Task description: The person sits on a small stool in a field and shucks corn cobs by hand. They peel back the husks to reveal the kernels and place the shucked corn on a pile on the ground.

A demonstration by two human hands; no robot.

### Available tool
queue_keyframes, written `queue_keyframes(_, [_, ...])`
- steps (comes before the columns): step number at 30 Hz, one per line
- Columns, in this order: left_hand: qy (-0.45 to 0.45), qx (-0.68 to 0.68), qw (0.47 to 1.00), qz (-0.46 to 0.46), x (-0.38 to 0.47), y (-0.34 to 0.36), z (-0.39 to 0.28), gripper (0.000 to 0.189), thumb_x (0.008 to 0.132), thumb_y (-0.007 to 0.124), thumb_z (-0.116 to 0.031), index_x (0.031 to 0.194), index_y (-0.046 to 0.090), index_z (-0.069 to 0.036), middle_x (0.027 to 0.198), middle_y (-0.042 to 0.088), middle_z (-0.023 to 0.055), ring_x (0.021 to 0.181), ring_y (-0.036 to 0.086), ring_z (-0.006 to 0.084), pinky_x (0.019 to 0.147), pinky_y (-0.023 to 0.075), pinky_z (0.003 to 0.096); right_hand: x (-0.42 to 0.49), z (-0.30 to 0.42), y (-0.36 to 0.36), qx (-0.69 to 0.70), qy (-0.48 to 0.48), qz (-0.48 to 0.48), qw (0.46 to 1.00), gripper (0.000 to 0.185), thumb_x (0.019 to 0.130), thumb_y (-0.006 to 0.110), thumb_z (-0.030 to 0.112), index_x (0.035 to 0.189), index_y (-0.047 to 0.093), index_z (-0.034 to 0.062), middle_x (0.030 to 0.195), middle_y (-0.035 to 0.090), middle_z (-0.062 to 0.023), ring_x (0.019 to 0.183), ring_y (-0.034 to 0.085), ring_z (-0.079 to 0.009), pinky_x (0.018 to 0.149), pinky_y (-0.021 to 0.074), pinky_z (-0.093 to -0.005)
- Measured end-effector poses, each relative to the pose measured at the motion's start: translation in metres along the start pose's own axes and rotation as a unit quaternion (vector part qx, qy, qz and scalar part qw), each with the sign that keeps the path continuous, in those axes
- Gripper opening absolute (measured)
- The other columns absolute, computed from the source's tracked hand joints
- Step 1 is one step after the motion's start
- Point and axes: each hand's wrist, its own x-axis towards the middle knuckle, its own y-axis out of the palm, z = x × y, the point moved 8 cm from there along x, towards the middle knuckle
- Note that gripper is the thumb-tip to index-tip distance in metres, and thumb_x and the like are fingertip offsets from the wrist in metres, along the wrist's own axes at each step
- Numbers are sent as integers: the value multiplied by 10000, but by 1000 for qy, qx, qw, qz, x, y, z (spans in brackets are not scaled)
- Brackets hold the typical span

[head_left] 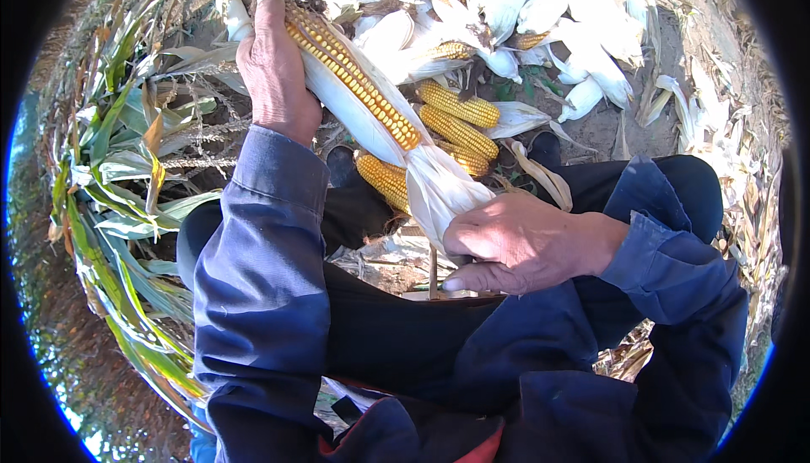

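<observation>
My left hand (278,74) grips the silky tip end of an ear of corn (361,80), its thumb along the top. Yellow kernels show in a long strip between pale husk leaves that still cover the sides. At the ear's lower right end, the husk (436,191) is bunched, and my right hand (525,241) is closed around it near the stalk end. Directly beneath and beside this ear lie several bare yellow ears (459,131), and another bare ear (383,181) lies nearer my legs.
Beyond my hands, a pile of pale husks (506,1) covers the ground, with partly husked ears (449,51) among it. Green and dry corn stalks with leaves (139,210) lie at the left. Dry husks (747,197) are strewn at the right. My bent knees flank the ears.
</observation>
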Motion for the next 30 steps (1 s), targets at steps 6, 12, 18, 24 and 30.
queue_keyframes(6, [59, 2, 998, -12, -17, 11, -8, 429, 982, 536, -405, 1061, 598, 12, 936, 665, 106, 819, 653, 197, 756, 543, 343, -1, -12, -56, -11, 90, -303, 949, 169, 869, 617, -67, 1022, 572, -9, 955, 615, -114, 788, 619, -160, 689, 512, -282])
queue_keyframes(12, [84, -17, 995, 60, -40, 35, 1, 423, 988, 533, -397, 1056, 590, 17, 934, 673, 124, 815, 659, 195, 753, 545, 333, 3, -14, -50, -161, 30, -351, 922, 365, 832, 651, -57, 1175, 536, -14, 1168, 571, -180, 1039, 614, -325, 877, 517, -357])
queue_keyframes(18, [25, -89, 991, 96, -52, 52, -1, 411, 1011, 488, -381, 1078, 563, 17, 937, 663, 137, 833, 660, 219, 777, 550, 344, -1, -18, -66, -181, 50, -388, 902, 480, 916, 652, 145, 1313, 421, 7, 1215, 546, -204, 1130, 577, -313, 933, 473, -373])
queue_keyframes(24, [-32, -125, 980, 151, -64, 63, 5, 474, 1016, 458, -433, 1196, 515, 2, 1053, 636, 152, 920, 646, 238, 840, 543, 373, 6, -50, -58, 153, 108, -326, 927, 570, 1024, 438, 439, 1390, 385, 5, 1195, 594, -143, 1116, 565, -181, 916, 466, -311])
queue_keyframes(30, [126, 19, 972, 196, -84, 77, -1, 502, 970, 599, -359, 1292, 470, 4, 1126, 616, 90, 1005, 590, 150, 898, 478, 299, -4, -54, -73, 121, 133, -405, 896, 525, 988, 531, 444, 1239, 550, -17, 1086, 649, -154, 969, 641, -178, 830, 518, -277])
